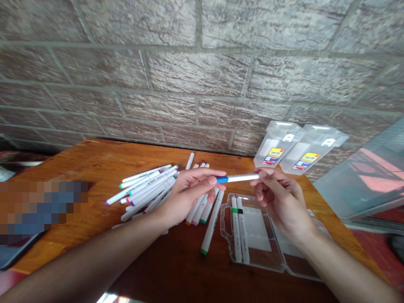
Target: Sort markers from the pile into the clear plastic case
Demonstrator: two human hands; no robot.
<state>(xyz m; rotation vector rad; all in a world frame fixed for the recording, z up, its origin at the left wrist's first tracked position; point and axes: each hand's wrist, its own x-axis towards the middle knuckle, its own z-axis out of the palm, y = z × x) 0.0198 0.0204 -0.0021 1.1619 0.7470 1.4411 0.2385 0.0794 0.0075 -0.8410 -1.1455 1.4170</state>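
A white marker (243, 178) with a blue end is held level above the table, between both hands. The fingers of my left hand (192, 187) pinch its blue end, while my right hand (279, 198) grips the other tip. Below my right hand lies an open clear plastic case (277, 263). Two markers stand side by side in its left half, a green-banded marker (236, 229) and a black-banded marker (243, 231). Beside the case is a loose green-ended marker (212, 223). Partly hidden behind my left hand, a pile of white markers (151, 189) spreads across the wood.
Two upright translucent marker boxes (274, 145) with yellow labels stand at the back right of the wooden table (94, 168). A brick wall (195, 75) rises behind. At the left edge lies a dark device (19, 250), its screen blurred out.
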